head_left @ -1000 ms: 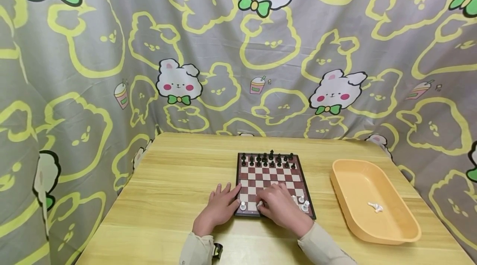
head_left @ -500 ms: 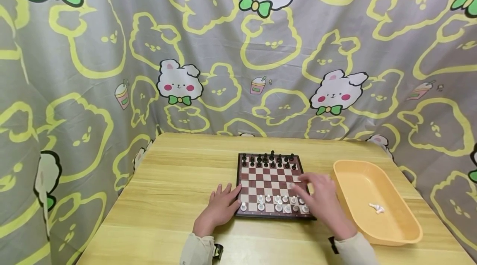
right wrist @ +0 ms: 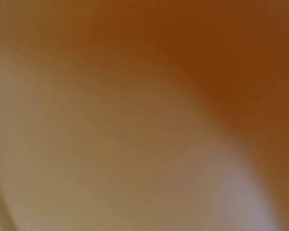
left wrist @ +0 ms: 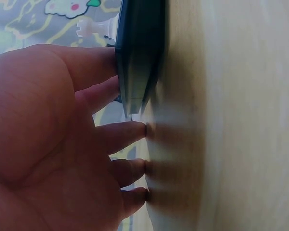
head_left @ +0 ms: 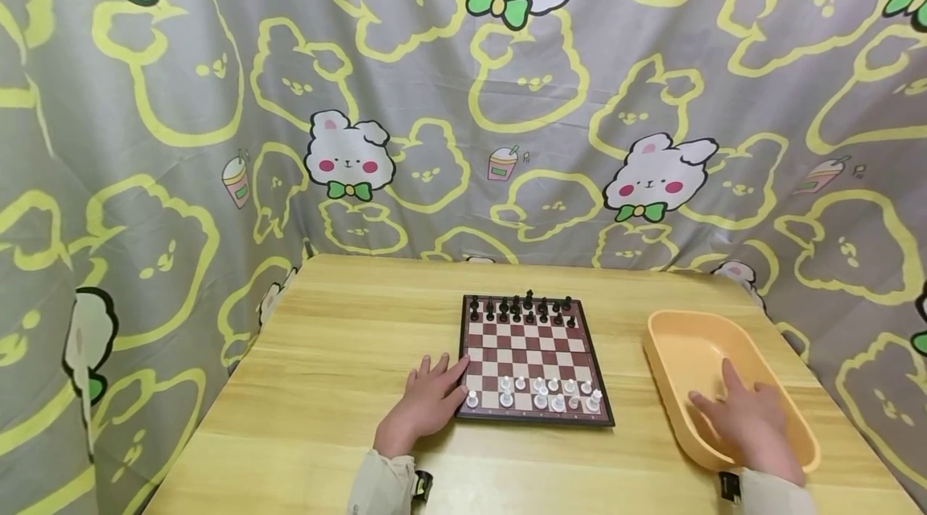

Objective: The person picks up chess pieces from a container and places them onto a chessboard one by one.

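Note:
My left hand lies at the left edge of the chessboard, fingers spread, with thumb and index finger touching that edge. In the left wrist view the thumb and index finger of this hand meet the board's dark side, and the other fingertips rest on the tabletop. My right hand reaches down into the orange tray, index finger and thumb apart and extended. The white pieces seen there before are hidden beneath it. The right wrist view is an orange blur. White chess pieces stand in the board's two near rows, with gaps.
Black chess pieces fill the far two rows of the board. The wooden table extends around board and tray, with bare wood between them. A patterned curtain hangs behind the table and along its sides.
My right hand has let go of a white chess piece in the near row, lifted off the board and moved right into the tray. My left hand has stayed at the board's edge.

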